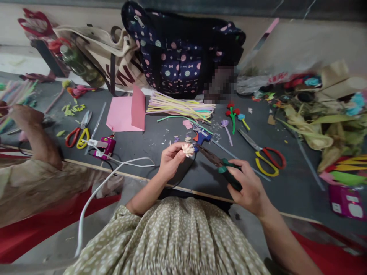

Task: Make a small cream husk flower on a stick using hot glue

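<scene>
My left hand [170, 159] pinches a small cream pipe-cleaner flower [188, 149] between thumb and fingers, just above the near edge of the dark table [160, 143]. My right hand [249, 187] grips the green handles of a pair of pliers [219, 162]. The pliers' dark jaws point left toward the flower and stop just short of it. A blue and red glue gun [200, 136] lies on the table right behind the flower.
Red-and-yellow scissors [265, 154] lie to the right, another pair [78, 133] to the left. A bundle of pastel pipe cleaners [180, 107], pink paper [127, 112], small finished flowers [233, 114] and bags [177, 53] sit farther back. Another person's arm [34, 133] rests at left. A white cable [114, 172] crosses the edge.
</scene>
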`<state>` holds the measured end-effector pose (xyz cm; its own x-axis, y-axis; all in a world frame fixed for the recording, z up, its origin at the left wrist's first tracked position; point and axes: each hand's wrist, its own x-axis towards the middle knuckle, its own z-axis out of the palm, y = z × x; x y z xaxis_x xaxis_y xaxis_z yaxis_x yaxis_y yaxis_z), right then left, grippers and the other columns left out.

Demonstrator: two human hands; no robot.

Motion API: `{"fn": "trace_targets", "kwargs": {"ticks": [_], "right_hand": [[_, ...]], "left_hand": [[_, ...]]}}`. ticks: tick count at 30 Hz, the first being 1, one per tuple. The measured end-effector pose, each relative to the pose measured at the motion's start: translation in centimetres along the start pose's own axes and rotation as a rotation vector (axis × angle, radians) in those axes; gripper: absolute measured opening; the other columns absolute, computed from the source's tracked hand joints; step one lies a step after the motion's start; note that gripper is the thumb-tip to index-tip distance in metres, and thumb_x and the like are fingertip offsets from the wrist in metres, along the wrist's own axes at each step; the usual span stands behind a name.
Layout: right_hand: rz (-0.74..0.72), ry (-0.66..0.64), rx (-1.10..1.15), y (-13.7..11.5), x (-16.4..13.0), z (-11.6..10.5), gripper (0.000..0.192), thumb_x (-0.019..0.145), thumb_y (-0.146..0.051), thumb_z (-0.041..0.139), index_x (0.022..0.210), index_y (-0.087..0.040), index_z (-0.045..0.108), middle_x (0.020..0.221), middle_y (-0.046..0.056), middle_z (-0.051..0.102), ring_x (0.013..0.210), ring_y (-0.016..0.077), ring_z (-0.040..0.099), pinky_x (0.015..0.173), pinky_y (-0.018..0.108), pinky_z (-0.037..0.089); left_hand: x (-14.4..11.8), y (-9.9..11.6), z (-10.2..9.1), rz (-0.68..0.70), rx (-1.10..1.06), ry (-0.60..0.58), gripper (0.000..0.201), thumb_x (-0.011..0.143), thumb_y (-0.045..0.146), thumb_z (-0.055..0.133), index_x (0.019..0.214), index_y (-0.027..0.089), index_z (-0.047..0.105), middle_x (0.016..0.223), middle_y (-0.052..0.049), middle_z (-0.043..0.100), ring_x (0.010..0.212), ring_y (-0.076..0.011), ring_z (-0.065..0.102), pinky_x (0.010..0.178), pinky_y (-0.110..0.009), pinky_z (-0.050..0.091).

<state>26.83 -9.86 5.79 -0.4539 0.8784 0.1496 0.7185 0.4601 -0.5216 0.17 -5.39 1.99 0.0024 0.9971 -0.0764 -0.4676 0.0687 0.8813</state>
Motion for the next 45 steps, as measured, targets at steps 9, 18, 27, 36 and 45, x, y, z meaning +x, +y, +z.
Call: {"fn": "trace_targets", "kwargs": {"ticks": [9, 18, 27, 36, 45], "right_hand": [[-0.103, 0.001, -0.175, 0.7, 0.2, -1.4, 0.046, 0.075, -0.012, 0.058, 0.120, -0.023, 0.053, 0.128, 0.016, 0.049, 0.106, 0.0310, 0.058, 0.079, 0.042, 0.055], [-0.150, 0.023, -0.142, 0.6, 0.7, -1.9, 0.045, 0.077, -0.008, 0.055, 0.119, -0.023, 0.053, 0.123, 0.015, 0.054, 0.105, 0.0287, 0.060, 0.082, 0.041, 0.055], [-0.191, 0.037, -0.099, 0.4, 0.9, -2.2, 0.047, 0.078, -0.006, 0.052, 0.123, -0.020, 0.051, 0.127, 0.017, 0.053, 0.110, 0.0312, 0.055, 0.089, 0.047, 0.051], [-0.214, 0.071, -0.296, 0.2, 0.9, -2.5, 0.035, 0.080, -0.006, 0.054, 0.114, -0.016, 0.058, 0.122, 0.018, 0.056, 0.100, 0.0275, 0.057, 0.077, 0.038, 0.053], [-0.272, 0.147, -0.494, 0.0, 1.7, -3.1, 0.030, 0.082, -0.007, 0.050, 0.102, -0.021, 0.067, 0.113, 0.014, 0.064, 0.093, 0.0239, 0.061, 0.074, 0.034, 0.052]], "left_hand": [[-0.1, -0.2, 0.0, 0.001, 0.017, -0.022, 0.034, 0.074, 0.042, 0.079, 0.098, 0.018, 0.075, 0.089, -0.009, 0.072, 0.064, -0.0113, 0.058, 0.048, -0.018, 0.036], [-0.1, -0.1, 0.0, -0.002, 0.023, -0.023, 0.034, 0.074, 0.042, 0.079, 0.099, 0.018, 0.076, 0.089, -0.009, 0.074, 0.066, -0.0127, 0.061, 0.058, -0.022, 0.044], [-0.1, 0.0, 0.5, -0.029, 0.007, -0.028, 0.038, 0.074, 0.044, 0.079, 0.100, 0.017, 0.075, 0.080, -0.008, 0.072, 0.057, -0.0097, 0.054, 0.051, -0.020, 0.037], [-0.2, 0.0, 0.7, -0.052, 0.031, -0.032, 0.041, 0.075, 0.049, 0.077, 0.100, 0.016, 0.074, 0.076, -0.006, 0.069, 0.048, -0.0051, 0.037, 0.045, -0.020, 0.025], [-0.2, 0.3, 1.0, -0.069, -0.024, -0.029, 0.037, 0.076, 0.046, 0.076, 0.097, 0.015, 0.075, 0.073, -0.006, 0.069, 0.048, -0.0040, 0.034, 0.045, -0.019, 0.023]]}}
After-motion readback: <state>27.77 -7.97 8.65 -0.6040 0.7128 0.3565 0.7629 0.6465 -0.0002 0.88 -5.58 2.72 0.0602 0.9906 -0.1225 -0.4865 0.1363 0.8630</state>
